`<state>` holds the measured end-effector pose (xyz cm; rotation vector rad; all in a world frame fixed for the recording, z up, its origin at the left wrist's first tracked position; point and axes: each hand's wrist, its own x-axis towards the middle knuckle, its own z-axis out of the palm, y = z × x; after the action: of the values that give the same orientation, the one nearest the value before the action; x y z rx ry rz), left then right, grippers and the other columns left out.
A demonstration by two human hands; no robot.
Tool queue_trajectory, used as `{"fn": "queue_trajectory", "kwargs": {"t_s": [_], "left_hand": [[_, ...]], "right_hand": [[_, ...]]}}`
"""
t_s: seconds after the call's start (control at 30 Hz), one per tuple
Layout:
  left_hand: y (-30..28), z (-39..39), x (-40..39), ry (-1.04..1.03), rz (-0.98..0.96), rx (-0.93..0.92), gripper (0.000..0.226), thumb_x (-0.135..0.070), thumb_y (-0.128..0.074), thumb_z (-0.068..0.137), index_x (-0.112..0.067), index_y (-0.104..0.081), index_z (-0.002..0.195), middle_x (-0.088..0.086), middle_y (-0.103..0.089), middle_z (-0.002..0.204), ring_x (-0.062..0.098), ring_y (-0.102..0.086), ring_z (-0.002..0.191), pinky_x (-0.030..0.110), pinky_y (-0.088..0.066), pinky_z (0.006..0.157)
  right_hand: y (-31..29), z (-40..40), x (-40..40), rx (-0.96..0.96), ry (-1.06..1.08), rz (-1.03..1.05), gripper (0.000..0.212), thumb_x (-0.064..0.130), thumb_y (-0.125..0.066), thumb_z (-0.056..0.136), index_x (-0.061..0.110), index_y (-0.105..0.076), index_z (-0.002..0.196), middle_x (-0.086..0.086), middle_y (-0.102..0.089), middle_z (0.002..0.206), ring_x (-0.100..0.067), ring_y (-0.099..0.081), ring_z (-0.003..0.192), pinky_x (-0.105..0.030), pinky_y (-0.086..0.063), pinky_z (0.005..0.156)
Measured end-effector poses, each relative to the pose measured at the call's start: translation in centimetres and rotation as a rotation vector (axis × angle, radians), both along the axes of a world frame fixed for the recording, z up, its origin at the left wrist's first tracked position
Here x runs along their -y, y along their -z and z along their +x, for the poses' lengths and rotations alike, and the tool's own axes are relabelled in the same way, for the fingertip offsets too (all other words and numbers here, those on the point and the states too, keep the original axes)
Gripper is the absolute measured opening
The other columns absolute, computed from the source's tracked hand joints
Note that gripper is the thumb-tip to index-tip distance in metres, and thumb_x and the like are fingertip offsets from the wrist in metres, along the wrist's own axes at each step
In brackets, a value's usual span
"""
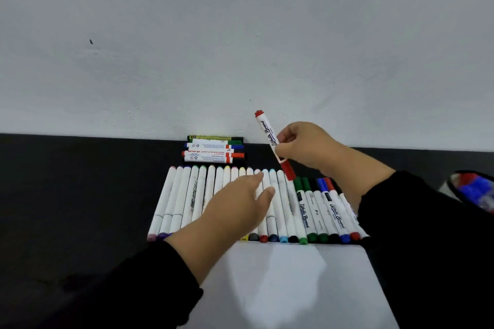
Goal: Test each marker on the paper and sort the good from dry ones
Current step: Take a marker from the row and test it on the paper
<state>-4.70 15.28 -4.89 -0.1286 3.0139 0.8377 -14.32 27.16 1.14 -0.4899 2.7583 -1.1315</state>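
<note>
Red whiteboard marker (272,141) held up above the marker row.

Pinched mid-barrel in the right hand (302,145), fingers (287,139) curled round it; long axis steeply tilted, capped end down and right, just over the row of markers (240,203), butt end up and left against the wall (240,35). Left hand (238,208) flat above the row, fingers straight and loosely together, holding nothing. Row lined up on the black tabletop (66,195), ends meeting the white paper (307,288); small stack of markers (213,149) behind, by the wall.
</note>
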Motion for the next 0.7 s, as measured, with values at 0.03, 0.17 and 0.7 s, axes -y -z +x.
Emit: {"fn": "queue_trajectory", "kwargs": {"t_s": [0.03,0.17,0.7], "left_hand": [[-0.5,1.1,-0.3,-0.028,0.131,0.016,0.052,-0.047,-0.036,0.097,-0.028,-0.03,0.145,-0.007,-0.036,0.148,0.01,-0.037,0.131,0.024,-0.032,0.101],[-1.5,5.3,-0.8,-0.132,0.58,0.08,0.041,-0.043,-0.047,0.094,-0.028,-0.051,0.132,-0.011,-0.059,0.12,0.006,-0.052,0.103,0.019,-0.036,0.078],[-1.0,19.0,1.1,-0.285,1.0,0.191,0.006,-0.027,-0.062,0.088,-0.025,-0.067,0.087,-0.01,-0.073,0.082,0.007,-0.066,0.089,0.024,-0.047,0.085]], "right_hand": [[-0.2,1.3,0.1,0.061,0.003,-0.063,0.012,0.014,-0.065,0.083,0.013,-0.063,0.094,0.002,-0.064,0.08,-0.008,-0.057,0.065,-0.02,-0.047,0.06],[-0.4,6.2,0.4,0.213,-0.007,-0.231,0.005,0.013,-0.063,0.084,0.017,-0.063,0.081,0.004,-0.059,0.07,-0.01,-0.049,0.063,-0.023,-0.04,0.059],[3.2,20.5,0.5,0.431,0.064,-0.628,0.013,0.019,-0.057,0.091,0.009,-0.062,0.084,0.004,-0.051,0.06,-0.013,-0.041,0.061,-0.024,-0.036,0.057]]}}
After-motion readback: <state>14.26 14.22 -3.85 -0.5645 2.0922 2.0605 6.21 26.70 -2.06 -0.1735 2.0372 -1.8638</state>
